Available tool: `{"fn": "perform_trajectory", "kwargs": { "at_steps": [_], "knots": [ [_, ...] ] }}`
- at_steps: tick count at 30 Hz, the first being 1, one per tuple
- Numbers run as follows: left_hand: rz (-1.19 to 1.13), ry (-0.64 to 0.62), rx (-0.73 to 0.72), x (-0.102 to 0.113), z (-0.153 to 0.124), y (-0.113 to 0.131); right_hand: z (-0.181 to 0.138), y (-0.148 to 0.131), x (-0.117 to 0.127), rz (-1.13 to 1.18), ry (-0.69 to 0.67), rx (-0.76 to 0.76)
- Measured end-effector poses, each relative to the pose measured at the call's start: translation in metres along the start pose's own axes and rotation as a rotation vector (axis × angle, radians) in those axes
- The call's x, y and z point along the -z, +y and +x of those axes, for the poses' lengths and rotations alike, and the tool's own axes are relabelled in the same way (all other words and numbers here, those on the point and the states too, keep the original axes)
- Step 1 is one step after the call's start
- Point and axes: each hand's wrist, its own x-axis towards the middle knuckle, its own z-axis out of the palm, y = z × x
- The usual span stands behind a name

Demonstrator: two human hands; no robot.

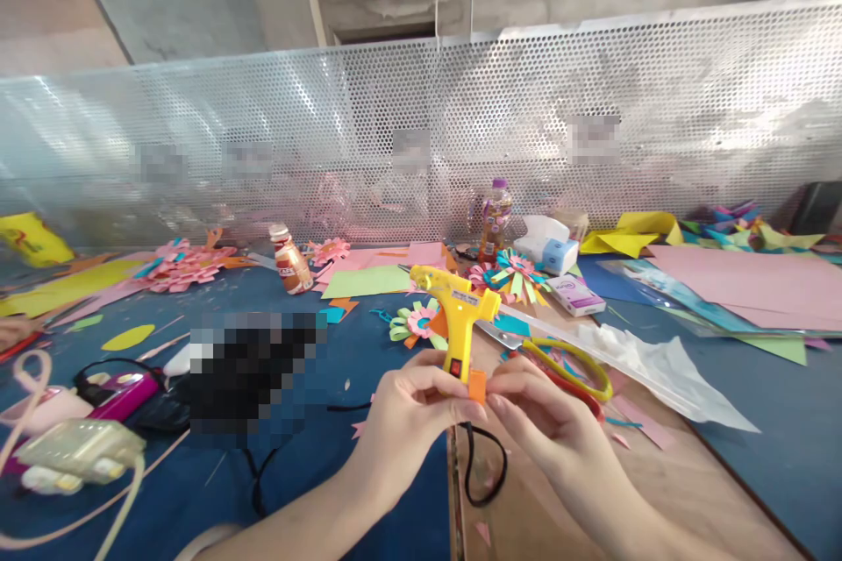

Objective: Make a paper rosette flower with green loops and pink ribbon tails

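A small folded orange paper strip (477,387) is pinched at its lower left by my left hand (417,408). The fingertips of my right hand (549,416) close on its right edge. Directly behind the strip is a yellow hot glue gun (460,320), nozzle toward the left, with a red switch low on its handle. My left fingers overlap the handle's lower end; whether they touch it I cannot tell. A black cord (503,465) loops below. A green and pink paper flower (421,323) lies behind my left hand, and yellow-handled scissors (572,359) lie beyond my right hand.
Paper flowers (190,263), coloured sheets (368,280), a brown bottle (289,261) and a purple-capped bottle (496,223) line the back, before a perforated metal screen (263,131). A power adapter (79,451) with cables sits at left. White plastic (671,368) lies right. Another person's hand (17,333) shows far left.
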Motion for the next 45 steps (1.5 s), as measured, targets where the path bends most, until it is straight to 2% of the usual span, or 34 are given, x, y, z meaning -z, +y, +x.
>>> {"fn": "perform_trajectory", "kwargs": {
  "at_steps": [8,16,21,24,27,30,35,37,40,45],
  "knots": [
    [0.055,-0.006,0.039,0.000,-0.001,0.000,0.001,0.001,0.001,-0.022,-0.031,0.020],
    [0.156,-0.004,-0.007,0.002,-0.004,0.003,0.001,0.000,0.002,-0.077,0.065,0.078],
    [0.172,0.053,-0.068,0.011,-0.002,0.003,0.002,-0.003,0.005,-0.058,0.122,0.031],
    [0.172,0.148,-0.084,0.024,0.000,0.003,0.001,-0.003,0.007,-0.040,0.120,0.060],
    [0.181,0.280,-0.156,0.043,0.000,0.006,-0.001,-0.002,0.007,-0.062,0.093,0.071],
    [0.064,0.386,-0.217,0.067,-0.003,0.015,-0.005,-0.001,0.007,-0.097,0.064,0.068],
    [-0.064,0.514,-0.232,0.130,-0.001,0.046,-0.010,-0.001,0.009,-0.134,-0.001,0.071],
    [-0.009,0.582,-0.169,0.160,0.008,0.056,-0.012,-0.001,0.009,-0.123,-0.010,0.074],
    [0.176,0.841,-0.016,0.200,0.029,0.060,-0.014,-0.001,0.009,-0.097,0.003,0.081],
    [0.385,1.040,0.060,0.237,0.058,0.040,-0.016,-0.004,0.010,-0.076,0.025,0.099]
  ]
}}
